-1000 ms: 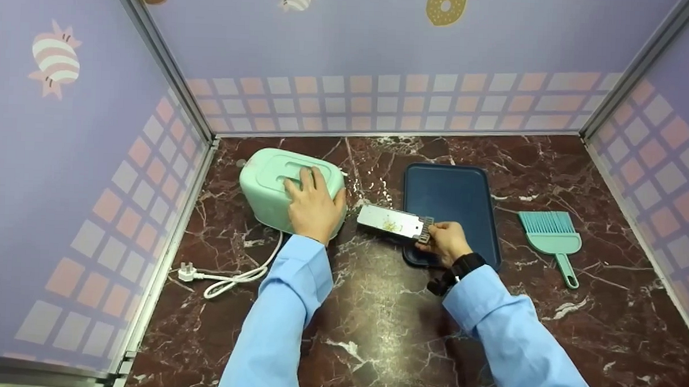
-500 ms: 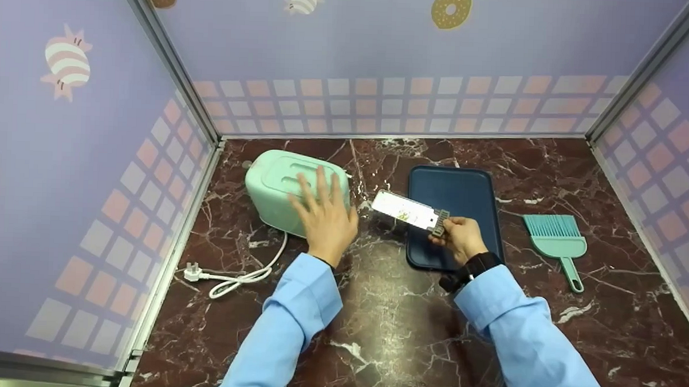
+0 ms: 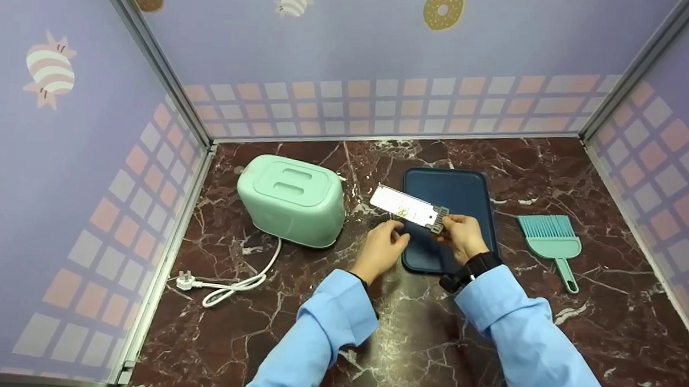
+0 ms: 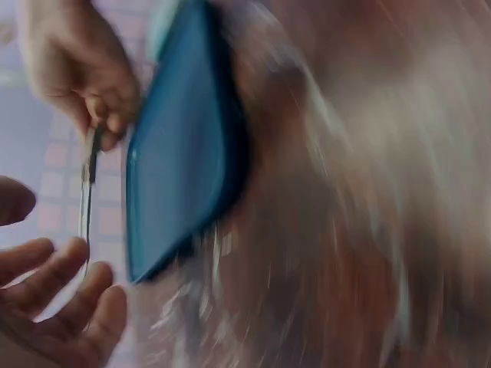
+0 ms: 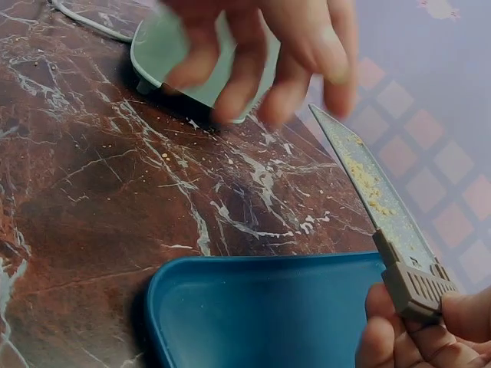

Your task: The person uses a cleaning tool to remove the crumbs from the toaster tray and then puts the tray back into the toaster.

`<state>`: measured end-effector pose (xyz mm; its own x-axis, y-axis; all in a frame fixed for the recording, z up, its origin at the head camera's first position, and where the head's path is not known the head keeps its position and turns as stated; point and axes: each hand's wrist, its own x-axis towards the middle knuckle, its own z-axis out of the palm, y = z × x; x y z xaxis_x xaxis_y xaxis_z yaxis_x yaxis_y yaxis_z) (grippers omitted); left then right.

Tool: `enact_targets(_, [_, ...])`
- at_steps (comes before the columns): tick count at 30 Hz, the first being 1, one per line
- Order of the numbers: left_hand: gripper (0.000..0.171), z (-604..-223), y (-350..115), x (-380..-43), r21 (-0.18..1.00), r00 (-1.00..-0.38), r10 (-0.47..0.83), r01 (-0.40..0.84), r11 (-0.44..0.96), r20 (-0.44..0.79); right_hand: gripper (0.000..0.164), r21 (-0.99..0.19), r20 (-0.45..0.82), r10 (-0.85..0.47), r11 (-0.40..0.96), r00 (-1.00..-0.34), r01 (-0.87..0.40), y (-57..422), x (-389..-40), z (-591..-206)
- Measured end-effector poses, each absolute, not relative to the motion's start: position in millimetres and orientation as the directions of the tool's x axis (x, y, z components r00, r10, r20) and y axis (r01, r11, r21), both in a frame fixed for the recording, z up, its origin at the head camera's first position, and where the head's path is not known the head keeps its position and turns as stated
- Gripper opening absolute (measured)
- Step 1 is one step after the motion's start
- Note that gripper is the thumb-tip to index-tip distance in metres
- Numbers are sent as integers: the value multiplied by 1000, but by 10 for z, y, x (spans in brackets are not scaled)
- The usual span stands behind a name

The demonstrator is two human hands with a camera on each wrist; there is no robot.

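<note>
A flat metal crumb tray (image 3: pixel 404 206) with yellowish crumbs on it is held above the dark blue tray (image 3: pixel 448 185). My right hand (image 3: pixel 460 235) pinches its brown slotted end between thumb and fingers. Just below the crumb tray's near edge is my left hand (image 3: pixel 380 249), its fingers loosely bent and parted. In the left wrist view the left fingertips (image 4: pixel 73 249) overlap the crumb tray's far end. The right wrist view shows the left hand blurred, close to that end. To the left stands the mint green toaster (image 3: pixel 290 200), its two slots covered by a lid.
A white cord with a plug (image 3: pixel 185 280) lies looped in front of the toaster. A green brush and dustpan set (image 3: pixel 555 244) is on the right. Crumbs (image 5: pixel 173 159) are scattered over the marbled tabletop (image 3: pixel 201 349). Patterned panels enclose the back and sides.
My left hand has left the toaster's top and moved right and nearer, up to the crumb tray. The right hand has lifted the crumb tray slightly to the right, over the blue tray.
</note>
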<state>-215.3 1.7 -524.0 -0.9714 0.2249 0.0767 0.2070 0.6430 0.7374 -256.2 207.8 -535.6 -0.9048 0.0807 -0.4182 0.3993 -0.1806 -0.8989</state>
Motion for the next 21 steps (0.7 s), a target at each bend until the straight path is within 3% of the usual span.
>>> enact_targets(3, [35,-5271,131,-2216,881,-972,202,-9,473,-118,39,-899,-423,88,-163,-902,405,2084,-2587,-5361])
enact_targets(8, [36,-5309,306,-2280,935,-938,193,-231,268,-287,38,-904,-427,116,-95,-897,418,2100,-2603,-5374])
enact_targets(14, [38,-5396,462,-2290,924,-918,134,-354,145,-373,37,-903,-429,113,-78,-896,422,2077,-2579,-5402])
enact_targets(21, [27,-5477,564,-2324,921,-918,87,-379,87,-386,30,-903,-428,110,-92,-897,419,2018,-2557,-5468])
